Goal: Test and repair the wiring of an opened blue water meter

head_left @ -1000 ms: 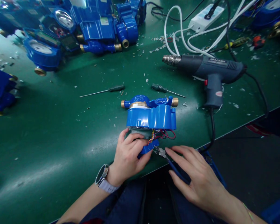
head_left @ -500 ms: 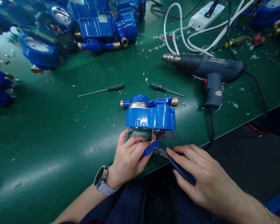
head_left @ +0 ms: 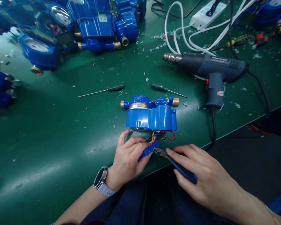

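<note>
A blue water meter (head_left: 152, 117) with brass threaded ends lies on its side on the green table, and red, yellow and white wires (head_left: 162, 135) hang from its near side. Between the thumb and fingers of my left hand (head_left: 131, 156) is a small blue plastic part (head_left: 148, 150), where several of the wires lead. My right hand (head_left: 199, 173) is closed round dark blue-handled pliers (head_left: 181, 168). Their jaws meet the right edge of the blue part; what lies between the jaws is too small to make out.
Two screwdrivers, a left one (head_left: 115, 88) and a right one (head_left: 159, 87), lie behind the meter. A heat gun (head_left: 213, 67) rests at right, near a white power strip (head_left: 204, 15) and cables. More blue meters (head_left: 96, 28) crowd the back left. Table edge (head_left: 236, 129) runs diagonally.
The blue part has tilted slightly and shifted a little left in my left hand. The pliers' jaws have moved slightly left with it. The meter stays in place.
</note>
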The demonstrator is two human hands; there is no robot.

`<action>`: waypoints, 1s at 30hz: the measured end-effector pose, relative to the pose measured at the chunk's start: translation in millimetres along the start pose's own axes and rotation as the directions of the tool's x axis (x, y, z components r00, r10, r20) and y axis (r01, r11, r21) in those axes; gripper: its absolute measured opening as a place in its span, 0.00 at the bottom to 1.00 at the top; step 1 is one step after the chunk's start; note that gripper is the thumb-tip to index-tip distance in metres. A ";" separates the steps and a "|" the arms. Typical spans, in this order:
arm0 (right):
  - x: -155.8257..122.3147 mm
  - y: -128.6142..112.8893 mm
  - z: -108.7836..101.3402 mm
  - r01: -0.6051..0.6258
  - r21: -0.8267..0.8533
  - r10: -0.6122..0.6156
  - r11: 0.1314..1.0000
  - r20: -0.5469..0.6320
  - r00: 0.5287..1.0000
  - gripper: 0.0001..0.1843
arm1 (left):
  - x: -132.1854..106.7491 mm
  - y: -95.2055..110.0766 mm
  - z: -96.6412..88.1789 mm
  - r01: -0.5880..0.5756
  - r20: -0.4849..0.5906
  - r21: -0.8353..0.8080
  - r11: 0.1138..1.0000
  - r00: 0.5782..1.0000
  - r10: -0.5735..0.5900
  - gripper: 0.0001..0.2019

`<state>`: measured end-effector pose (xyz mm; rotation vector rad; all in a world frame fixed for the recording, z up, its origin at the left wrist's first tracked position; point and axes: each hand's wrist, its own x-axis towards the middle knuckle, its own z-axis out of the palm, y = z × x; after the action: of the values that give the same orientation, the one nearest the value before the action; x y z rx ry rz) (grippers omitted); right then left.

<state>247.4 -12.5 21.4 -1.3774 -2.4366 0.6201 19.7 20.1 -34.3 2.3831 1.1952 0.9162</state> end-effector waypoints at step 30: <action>-2.4 -5.3 6.8 -0.017 -0.026 0.016 1.000 -0.072 0.997 0.18 | 0.8 2.3 -0.1 -0.034 -0.015 0.004 0.999 0.999 0.034 0.05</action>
<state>241.8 -18.6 18.0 -1.4065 -2.3874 0.5338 21.3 19.3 -32.7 2.4107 1.1660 0.9448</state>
